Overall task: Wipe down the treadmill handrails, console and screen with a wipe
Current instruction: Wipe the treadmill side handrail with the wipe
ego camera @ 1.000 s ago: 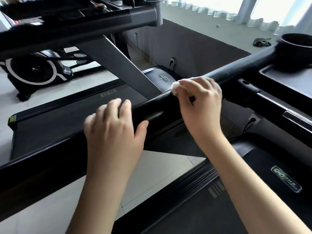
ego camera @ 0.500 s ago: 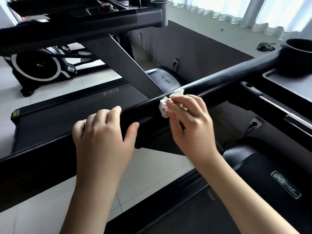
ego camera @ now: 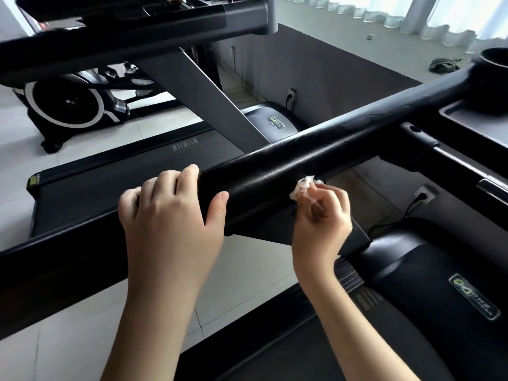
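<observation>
A thick black handrail [ego camera: 316,144] runs from the lower left up to the console tray [ego camera: 472,119] at the right. My left hand [ego camera: 170,215] grips the rail, fingers curled over its top and thumb on the near face. My right hand [ego camera: 321,215] pinches a small crumpled white wipe [ego camera: 302,187] and presses it against the lower near face of the rail, just right of my left hand. The console's screen is out of view.
A round cup holder [ego camera: 494,57] sits at the rail's far right end. A second treadmill [ego camera: 132,171] with its own handrail [ego camera: 132,37] stands to the left. An exercise bike [ego camera: 68,103] stands behind it. Below is the running belt [ego camera: 302,361].
My right hand has slid the wipe down from the rail's top to its lower near face. My left hand has kept its grip on the rail.
</observation>
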A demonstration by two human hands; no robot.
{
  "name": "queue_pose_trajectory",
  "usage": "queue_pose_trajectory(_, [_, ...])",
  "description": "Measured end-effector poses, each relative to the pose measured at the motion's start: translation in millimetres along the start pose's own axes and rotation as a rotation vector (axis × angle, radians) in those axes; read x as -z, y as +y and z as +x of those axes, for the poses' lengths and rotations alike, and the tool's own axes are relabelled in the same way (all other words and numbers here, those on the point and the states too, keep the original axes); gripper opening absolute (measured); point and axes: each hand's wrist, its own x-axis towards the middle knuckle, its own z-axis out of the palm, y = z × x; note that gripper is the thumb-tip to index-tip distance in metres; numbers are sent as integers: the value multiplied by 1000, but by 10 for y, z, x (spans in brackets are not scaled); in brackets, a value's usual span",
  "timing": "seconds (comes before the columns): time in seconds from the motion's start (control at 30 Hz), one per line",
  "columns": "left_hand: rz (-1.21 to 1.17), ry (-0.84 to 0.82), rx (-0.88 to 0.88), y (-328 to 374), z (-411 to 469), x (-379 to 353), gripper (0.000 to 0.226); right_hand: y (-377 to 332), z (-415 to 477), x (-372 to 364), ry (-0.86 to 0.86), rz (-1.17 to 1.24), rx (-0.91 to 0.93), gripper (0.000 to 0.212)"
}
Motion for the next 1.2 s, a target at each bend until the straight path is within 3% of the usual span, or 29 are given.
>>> queue_pose_trajectory(0.17, [12,9,-4,3,-1,-5,57,-18,-155,7,-149,99,87,8])
queue_pose_trajectory(0.33, [21,9,0,9,-7,-7,56,-68,17,-33,52,140,-83,8])
queue_pose_trajectory(0.5, [13,24,-4,4,-8,-12,55,-303,-71,-36,-139,48,293,14])
queue_pose_trajectory(0.67, [15,27,-10,-2,-8,-13,55,-443,283,-106,-74,-41,266,17])
queue_pose_trajectory(0.83, [2,7,-5,3,-1,-2,55,-580,349,-231,-371,-111,617,18])
queue_pose_trajectory(0.97, [-70,-30,-26,-59,30,33,61,-557,542,-230,-326,-172,522,19])
queue_pose_trajectory(1.2, [28,-43,107,-419,-100,192,62,-580,364,-156,-494,-67,649,17])
